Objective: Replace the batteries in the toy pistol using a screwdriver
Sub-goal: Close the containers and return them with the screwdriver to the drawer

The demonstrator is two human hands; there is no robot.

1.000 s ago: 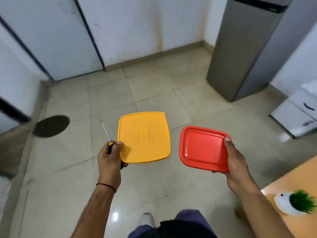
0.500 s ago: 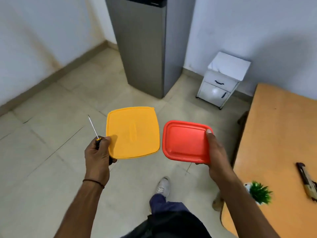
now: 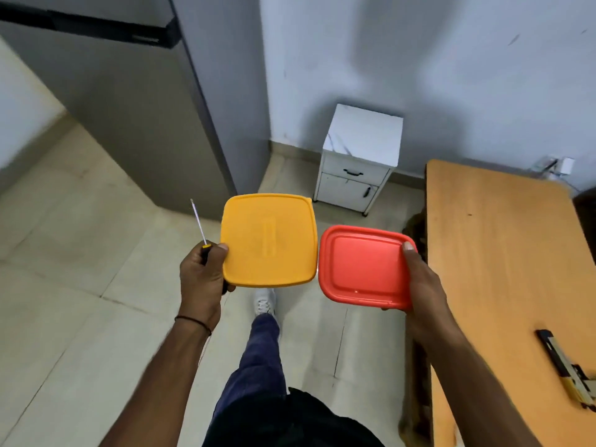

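— What do we have in our hands?

— Our left hand (image 3: 203,275) is closed round two things at once. The dark handle of the screwdriver (image 3: 198,222) sits in the fist, its thin shaft pointing up and away from us. The thumb presses on the left edge of the yellow container (image 3: 269,240), with the fingers curled under it.

— And the other one?

— Our right hand (image 3: 419,285) grips the red container (image 3: 364,266) by its right edge, thumb on top and fingers beneath. We hold both containers flat with their lids up, just beside each other. We cannot tell whether their near edges touch.

— Where is the toy pistol?

— It is not in either hand. The toy pistol (image 3: 567,366) lies flat on the orange desk (image 3: 500,253) at our lower right, well apart from both hands. The edge of the view cuts off part of it.

— What else is around us?

— We are standing on a pale tiled floor (image 3: 80,285), with one white shoe (image 3: 265,301) below the containers. Beyond them a small white drawer cabinet (image 3: 361,156) stands against the wall, between the desk and a tall grey fridge (image 3: 129,108).
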